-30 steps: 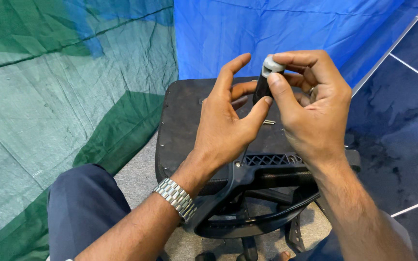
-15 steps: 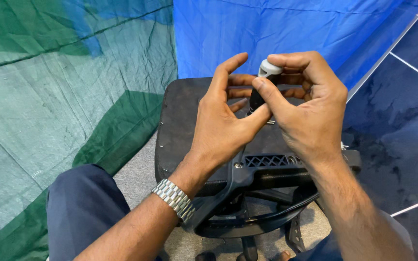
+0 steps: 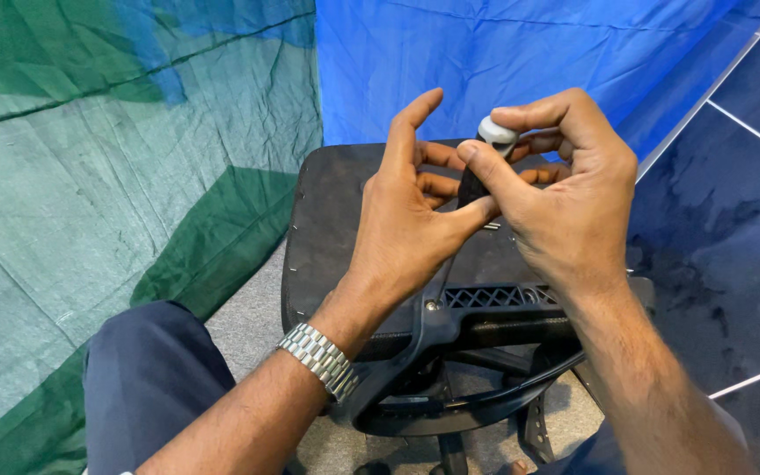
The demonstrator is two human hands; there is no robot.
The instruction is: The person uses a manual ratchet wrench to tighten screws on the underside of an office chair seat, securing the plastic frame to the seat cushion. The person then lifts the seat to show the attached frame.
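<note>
Both hands meet above an overturned black office chair (image 3: 327, 237). My right hand (image 3: 565, 202) pinches a small grey-capped black part (image 3: 494, 132) between thumb and forefinger. My left hand (image 3: 411, 211), with a metal watch (image 3: 320, 359) on its wrist, holds the black lower end of the same part with thumb and fingers, its forefinger raised. Most of the part is hidden by the fingers.
The chair's black plastic frame and mechanism (image 3: 485, 308) lie below the hands. A green tarp (image 3: 90, 176) covers the left, a blue tarp (image 3: 503, 53) the back. Dark tiles (image 3: 732, 202) are on the right. My knee in dark trousers (image 3: 147, 378) is at lower left.
Both hands have drifted slightly left and down with the small part, and the right fingers have curled more tightly over its grey cap.
</note>
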